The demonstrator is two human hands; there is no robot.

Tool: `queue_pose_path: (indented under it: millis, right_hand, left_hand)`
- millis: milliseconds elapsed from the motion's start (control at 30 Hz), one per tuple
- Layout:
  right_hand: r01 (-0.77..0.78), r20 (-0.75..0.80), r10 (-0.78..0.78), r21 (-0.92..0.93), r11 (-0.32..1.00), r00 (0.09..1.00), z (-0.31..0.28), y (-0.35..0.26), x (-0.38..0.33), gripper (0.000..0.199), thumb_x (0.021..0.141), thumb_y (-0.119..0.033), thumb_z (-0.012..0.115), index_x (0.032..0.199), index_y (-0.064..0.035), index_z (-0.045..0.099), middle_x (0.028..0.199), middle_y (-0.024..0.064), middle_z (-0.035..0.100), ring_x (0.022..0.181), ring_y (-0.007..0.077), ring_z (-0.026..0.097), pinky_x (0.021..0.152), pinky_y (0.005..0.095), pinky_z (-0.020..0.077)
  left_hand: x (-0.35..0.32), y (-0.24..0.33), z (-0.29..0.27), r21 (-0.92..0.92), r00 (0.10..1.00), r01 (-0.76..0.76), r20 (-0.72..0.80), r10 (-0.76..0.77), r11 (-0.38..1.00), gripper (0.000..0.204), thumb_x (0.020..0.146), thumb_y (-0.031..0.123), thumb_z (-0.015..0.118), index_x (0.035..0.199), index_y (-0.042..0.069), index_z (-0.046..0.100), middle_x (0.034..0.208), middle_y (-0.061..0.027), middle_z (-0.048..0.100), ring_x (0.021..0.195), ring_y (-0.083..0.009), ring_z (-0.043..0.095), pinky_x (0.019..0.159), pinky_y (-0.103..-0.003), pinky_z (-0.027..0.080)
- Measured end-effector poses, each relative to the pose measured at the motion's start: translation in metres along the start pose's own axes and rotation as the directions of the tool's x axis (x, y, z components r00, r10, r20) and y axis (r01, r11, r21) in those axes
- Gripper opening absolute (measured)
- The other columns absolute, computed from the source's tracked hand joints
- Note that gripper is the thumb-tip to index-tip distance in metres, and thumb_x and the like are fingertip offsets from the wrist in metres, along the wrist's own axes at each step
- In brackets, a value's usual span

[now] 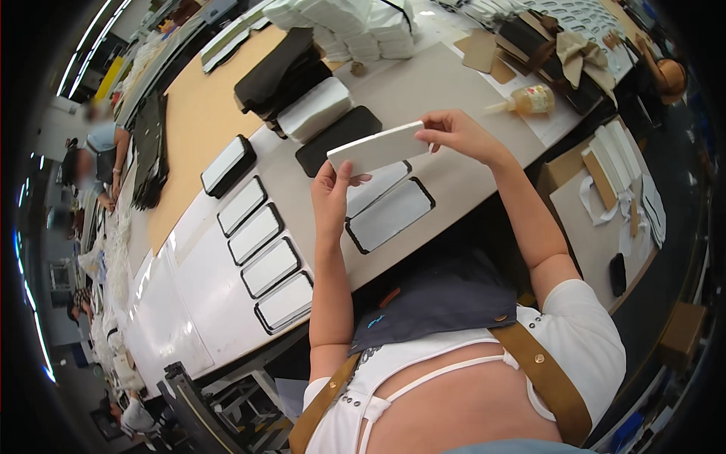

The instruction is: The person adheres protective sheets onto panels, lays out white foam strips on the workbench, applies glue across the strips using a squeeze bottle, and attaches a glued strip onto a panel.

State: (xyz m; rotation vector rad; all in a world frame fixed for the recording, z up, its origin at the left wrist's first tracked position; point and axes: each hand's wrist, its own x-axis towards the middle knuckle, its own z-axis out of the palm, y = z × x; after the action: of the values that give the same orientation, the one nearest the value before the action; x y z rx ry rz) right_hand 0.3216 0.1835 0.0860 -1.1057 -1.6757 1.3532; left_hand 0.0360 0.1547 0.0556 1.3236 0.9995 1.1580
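Note:
Between my two hands is a thin white rectangular pad, perhaps foam or board (pixel 376 149), raised above the table and tilted. The fingers of my left hand (pixel 331 193) pinch its left end, and those of my right hand (pixel 458 135) pinch its right end. Just below it on the table lie two black-edged pieces with white pads on them, a nearer one (pixel 393 215) and a farther one (pixel 376 189) partly hidden by my left hand and the held pad. Behind the held pad is a dark rounded flat piece or stack (pixel 359 125).
To the left runs a row of several black-edged white pads (pixel 255 234), with a thicker stack (pixel 225 166) beyond. A white pad pile (pixel 314 110) and dark material (pixel 280 72) stand farther back. At right are a yellowish bottle (pixel 533 100) and a cardboard box (pixel 563 163). Other people work nearby.

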Motion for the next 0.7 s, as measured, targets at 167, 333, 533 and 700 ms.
queue_pose_path:
  millis: [167,333,533,700]
  right_hand:
    - [-0.058,0.101,0.035,0.238,0.969,0.994,0.027,0.003,0.017,0.026,0.102,-0.025,0.061,0.105,0.0006,0.068,0.086,0.0037,0.069,0.077,0.0122,0.07,0.07,0.0251,0.0566]
    - [0.061,-0.098,-0.061,-0.006,0.998,0.993,0.049,0.01,0.025,0.026,0.103,-0.02,0.058,0.102,0.004,0.067,0.086,0.0057,0.07,0.075,0.0114,0.07,0.07,0.0253,0.057]
    - [-0.027,0.001,0.027,0.254,0.967,1.0,0.037,0.002,0.019,0.023,0.103,-0.017,0.059,0.101,0.005,0.068,0.087,0.0067,0.071,0.074,0.0116,0.069,0.072,0.0264,0.0581]
    - [0.091,-0.152,-0.082,0.052,0.995,0.985,0.048,0.009,0.019,0.025,0.103,-0.017,0.058,0.106,0.0057,0.068,0.088,0.0076,0.072,0.077,0.0132,0.071,0.073,0.0262,0.0585]
  left_hand:
    - [0.0,-0.01,-0.018,-0.061,0.993,0.026,-0.11,-0.033,0.998,0.032,0.104,0.03,0.059,0.114,0.0,0.065,0.099,-0.0077,0.073,0.084,-0.017,0.072,0.075,-0.027,0.05]
    - [0.0,-0.022,-0.018,-0.02,0.98,-0.065,-0.188,0.06,0.998,0.032,0.105,0.029,0.057,0.118,0.0,0.064,0.103,-0.0074,0.073,0.091,-0.0168,0.072,0.083,-0.03,0.053]
    - [-0.002,-0.013,-0.023,-0.224,0.994,0.044,-0.088,-0.065,0.974,0.03,0.104,0.025,0.058,0.117,-0.001,0.065,0.101,-0.0075,0.073,0.088,-0.015,0.069,0.085,-0.031,0.053]
    - [-0.001,-0.012,-0.019,-0.108,0.979,-0.018,-0.204,-0.005,0.994,0.032,0.101,0.031,0.064,0.113,0.002,0.067,0.101,-0.0061,0.073,0.087,-0.0157,0.069,0.086,-0.031,0.052]
